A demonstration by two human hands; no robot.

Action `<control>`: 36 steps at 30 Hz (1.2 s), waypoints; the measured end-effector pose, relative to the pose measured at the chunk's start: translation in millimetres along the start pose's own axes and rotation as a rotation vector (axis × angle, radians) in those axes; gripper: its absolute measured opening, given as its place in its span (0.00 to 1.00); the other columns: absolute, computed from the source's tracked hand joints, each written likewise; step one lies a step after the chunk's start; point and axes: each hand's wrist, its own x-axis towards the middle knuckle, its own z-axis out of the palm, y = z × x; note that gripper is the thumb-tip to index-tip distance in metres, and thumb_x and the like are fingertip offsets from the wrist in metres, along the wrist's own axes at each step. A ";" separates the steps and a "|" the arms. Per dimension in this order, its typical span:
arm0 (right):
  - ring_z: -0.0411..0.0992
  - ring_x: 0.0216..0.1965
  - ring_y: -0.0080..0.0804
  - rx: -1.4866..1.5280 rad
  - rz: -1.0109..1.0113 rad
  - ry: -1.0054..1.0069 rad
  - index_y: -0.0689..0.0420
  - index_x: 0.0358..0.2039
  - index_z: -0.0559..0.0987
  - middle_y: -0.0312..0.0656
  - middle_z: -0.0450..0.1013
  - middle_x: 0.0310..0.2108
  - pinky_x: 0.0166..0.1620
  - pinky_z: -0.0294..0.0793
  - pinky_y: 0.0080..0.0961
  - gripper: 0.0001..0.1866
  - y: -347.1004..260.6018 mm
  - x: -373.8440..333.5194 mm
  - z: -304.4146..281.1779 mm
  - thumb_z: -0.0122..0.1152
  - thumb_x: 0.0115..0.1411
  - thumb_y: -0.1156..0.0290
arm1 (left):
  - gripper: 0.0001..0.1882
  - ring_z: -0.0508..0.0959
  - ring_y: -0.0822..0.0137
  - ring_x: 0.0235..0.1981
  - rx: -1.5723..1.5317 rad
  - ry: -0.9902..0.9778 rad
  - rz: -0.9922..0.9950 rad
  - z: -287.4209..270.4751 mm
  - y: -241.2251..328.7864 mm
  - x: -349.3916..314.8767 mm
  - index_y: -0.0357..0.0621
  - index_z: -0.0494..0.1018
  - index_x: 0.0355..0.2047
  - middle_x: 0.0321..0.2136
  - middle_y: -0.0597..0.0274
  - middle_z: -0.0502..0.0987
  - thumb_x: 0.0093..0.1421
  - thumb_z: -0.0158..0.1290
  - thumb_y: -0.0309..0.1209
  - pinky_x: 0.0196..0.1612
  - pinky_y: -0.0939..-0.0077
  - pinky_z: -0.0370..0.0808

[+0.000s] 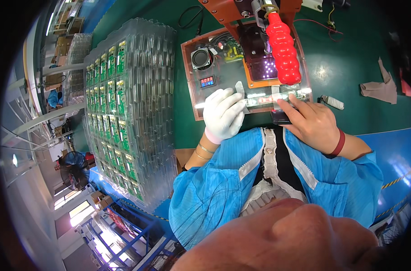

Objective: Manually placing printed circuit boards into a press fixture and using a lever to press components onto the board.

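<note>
My left hand point(223, 114), in a white glove, rests at the front left of a clear-topped test box point(195, 92). Its fingers are curled and pressed together beside a pale strip of tape point(240, 89); whatever they hold is hidden. My bare right hand point(314, 123) reaches over the box's front edge with fingers stretched and slightly apart. Its fingertips touch near a second tape strip and a shiny clear strip point(259, 100). Just below them sits a small dark flat device point(281, 117). Above hangs a red ribbed clamp handle point(283, 49), over a dark plate point(262, 67).
Tall stacked clear trays point(153, 90) holding green circuit boards point(120, 97) stand at the left. The box carries a round speaker point(201, 58) and a lit meter point(207, 81). A white coil point(334, 102) and beige cloth piece point(380, 90) lie on the green mat at right.
</note>
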 end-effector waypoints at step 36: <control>0.78 0.28 0.34 0.045 0.002 0.114 0.54 0.53 0.77 0.48 0.76 0.44 0.33 0.78 0.24 0.28 -0.8 2.7 1.2 0.71 0.51 0.61 | 0.12 0.80 0.49 0.42 -0.008 -0.005 0.003 1.8 -2.6 -2.5 0.38 0.78 0.34 0.40 0.52 0.82 0.46 0.58 0.23 0.49 0.59 0.75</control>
